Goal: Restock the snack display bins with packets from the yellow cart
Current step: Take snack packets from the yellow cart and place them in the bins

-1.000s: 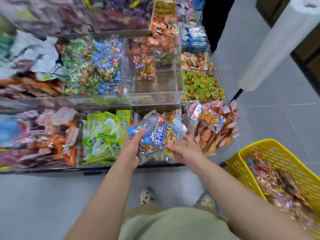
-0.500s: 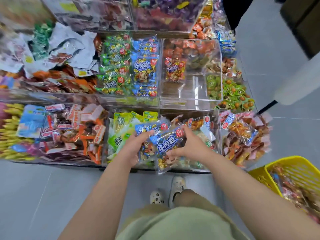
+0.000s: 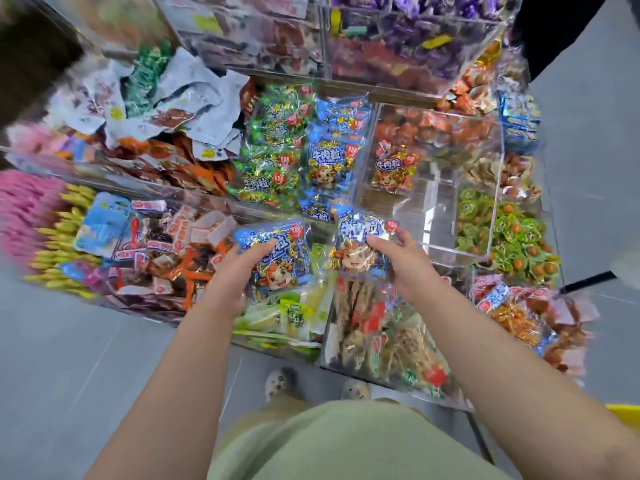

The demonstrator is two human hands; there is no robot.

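My left hand [image 3: 239,271] grips a blue snack packet [image 3: 277,244] with a cartoon cow on it, held over the front row of clear bins. My right hand [image 3: 398,261] pinches a second blue packet [image 3: 360,244] of the same kind just to the right. Directly beyond both packets, in the middle row, a bin of matching blue packets [image 3: 332,157] stands next to a bin of green ones [image 3: 273,150]. A nearly bare clear bin [image 3: 436,206] with one red packet [image 3: 394,164] lies to their right. Only a corner of the yellow cart [image 3: 623,415] shows at the lower right edge.
Clear acrylic bins full of mixed snacks fill the shelves: white and orange packets [image 3: 173,109] at the left, green round sweets [image 3: 502,233] at the right, purple ones [image 3: 415,26] at the top. Grey floor lies below, with my slippers [image 3: 280,382] near the shelf.
The two packets were held together in both hands; now they are apart, one in each hand. Both have moved up towards the middle row, and the view has swung left and closer to the shelves.
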